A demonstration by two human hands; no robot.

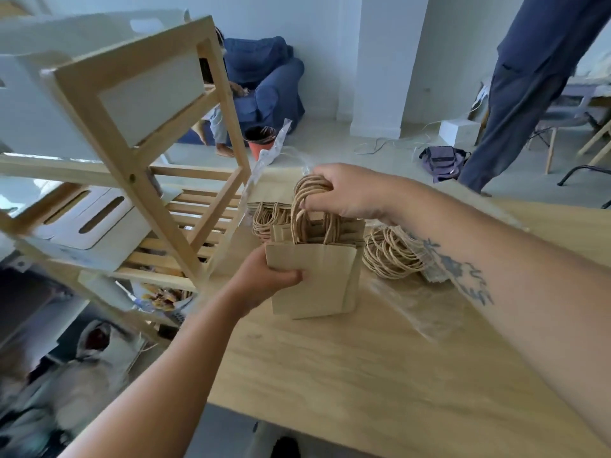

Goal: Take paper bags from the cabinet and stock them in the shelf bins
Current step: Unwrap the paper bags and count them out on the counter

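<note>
A stack of flat brown paper bags (325, 279) with twisted paper handles stands upright on the wooden table (363, 365). My left hand (264, 279) grips the stack's left edge. My right hand (350, 193) is closed over the bunched handles at the top. More bags lie behind: one pile (266, 218) to the left and another pile (393, 256) to the right, partly under my right forearm. The wooden shelf unit (139, 180) stands to the left, with white bins (86, 74) on its upper tier and another white bin (89, 216) on the slatted tier below.
Clear plastic wrapping (426, 309) lies on the table at the right, and another strip (267, 153) hangs near the shelf. A person sits on a blue armchair (264, 84) behind. Another person's leg (515, 87) stands at the right. An orange pot (261, 142) sits on the floor.
</note>
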